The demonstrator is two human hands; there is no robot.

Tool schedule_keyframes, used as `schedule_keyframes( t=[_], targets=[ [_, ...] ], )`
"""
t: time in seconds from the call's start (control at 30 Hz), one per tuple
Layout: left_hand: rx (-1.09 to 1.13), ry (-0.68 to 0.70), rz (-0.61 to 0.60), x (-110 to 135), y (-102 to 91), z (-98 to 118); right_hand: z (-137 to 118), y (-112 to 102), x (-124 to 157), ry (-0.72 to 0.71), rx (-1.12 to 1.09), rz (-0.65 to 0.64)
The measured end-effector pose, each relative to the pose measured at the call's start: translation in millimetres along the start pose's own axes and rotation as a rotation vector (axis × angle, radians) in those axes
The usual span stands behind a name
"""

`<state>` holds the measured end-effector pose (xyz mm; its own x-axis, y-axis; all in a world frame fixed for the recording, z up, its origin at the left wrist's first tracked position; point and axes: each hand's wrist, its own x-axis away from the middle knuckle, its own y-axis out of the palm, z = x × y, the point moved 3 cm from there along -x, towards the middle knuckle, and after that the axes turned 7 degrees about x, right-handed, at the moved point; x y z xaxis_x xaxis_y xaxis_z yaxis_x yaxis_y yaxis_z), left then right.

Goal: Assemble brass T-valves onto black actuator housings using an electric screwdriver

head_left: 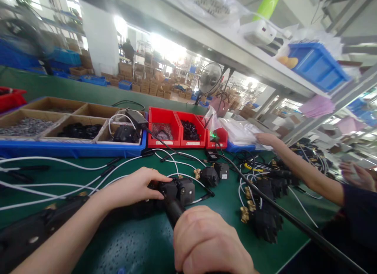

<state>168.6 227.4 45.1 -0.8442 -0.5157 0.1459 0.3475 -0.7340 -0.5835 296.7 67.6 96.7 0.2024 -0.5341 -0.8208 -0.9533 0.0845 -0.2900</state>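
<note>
Black tool (173, 211) on black part (185, 189), before the red bins (176, 125).
Right hand (206, 242) fists the tool, pointing away at the bins; left hand (135, 187), palm down, grips the part.

Bench mat (141, 242): green and smooth, with a soft sheen where I see the lights mirrored.
Module (185, 189) under my left hand (132, 187): black plastic housing, matt.
Handle (173, 212) in my right hand (206, 242): black and smooth; I can't tell plastic from rubber.
Fittings (245, 214): brass-coloured metal, shiny.
Cables (35, 159): white plastic sheath, smooth and slightly glossy.
Red bins (165, 117): hard plastic, glossy.
Blue tray (70, 150): smooth plastic; its dividers (67, 117) look to me like plain brown cardboard, matt.
Bags (238, 132): thin clear film, crinkled and glossy.
Shelf (224, 50): grey metal, dull finish.
</note>
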Motion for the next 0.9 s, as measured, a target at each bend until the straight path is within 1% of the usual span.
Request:
schedule_keyframes(
  t=[0.23,0.37,0.47,0.57,0.6,0.63,0.73,0.83,0.9],
  targets=[
    [-0.01,0.031,0.014,-1,2.9,-3,-1,9,-6,-0.019,0.001,0.092],
    [-0.036,0.022,0.012,0,2.4,0,6,15,-7,-0.013,0.072,0.033],
    [-0.056,-0.001,0.019,2,2.8,4,6,4,-7,-0.035,-0.042,0.058],
    [-0.146,-0.051,0.025,3,9.9,6,-3,-19,1,-0.013,-0.168,0.013],
    [-0.203,-0.064,0.032,2,13.7,6,-8,-29,6,0.001,-0.171,0.038],
    [-0.267,-0.07,0.044,1,17.9,7,-12,-39,12,0.016,-0.153,0.09],
    [-0.416,-0.067,0.091,-5,29.4,13,-25,-63,34,0.031,-0.057,0.308],
    [-0.469,-0.102,0.091,-13,35.1,24,-32,-75,51,0.061,0.059,0.497],
    [-0.457,-0.097,0.07,-20,36.3,32,-36,-80,57,0.078,0.11,0.6]
  ],
)
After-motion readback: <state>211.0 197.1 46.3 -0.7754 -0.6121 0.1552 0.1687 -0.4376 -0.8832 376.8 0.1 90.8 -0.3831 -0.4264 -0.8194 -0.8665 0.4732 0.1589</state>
